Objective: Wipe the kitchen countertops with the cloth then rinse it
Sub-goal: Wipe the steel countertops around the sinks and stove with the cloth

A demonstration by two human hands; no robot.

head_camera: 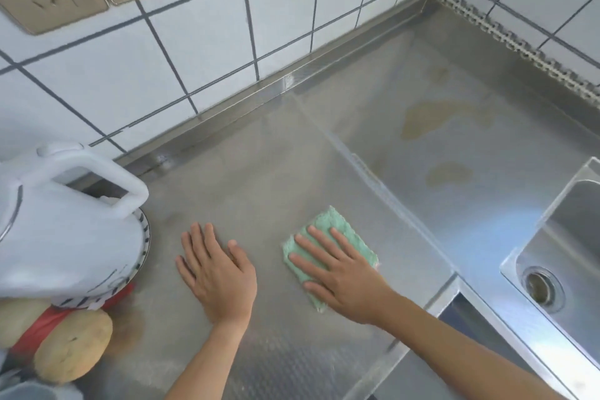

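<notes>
Cloth (328, 253) under flat R hand (344, 282), near countertop (259, 178) edge, L hand (217, 273) spread flat, bare steel ahead

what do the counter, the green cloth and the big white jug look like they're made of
Countertop: looks like stainless steel with a brushed, finely textured finish; grey, with soft reflections and a folded metal edge.
Cloth: seems a soft fuzzy fabric, maybe microfibre; mint green, with a nubby pile and fluffy edges, flattened under the right hand.
Jug: probably plastic; white, slightly translucent, with a moulded hollow handle.

Brushed steel countertop (259, 172) under the right hand (344, 279); fluffy green cloth (337, 230) (terry-like); glossy wall tiles (201, 32) beyond.
</notes>
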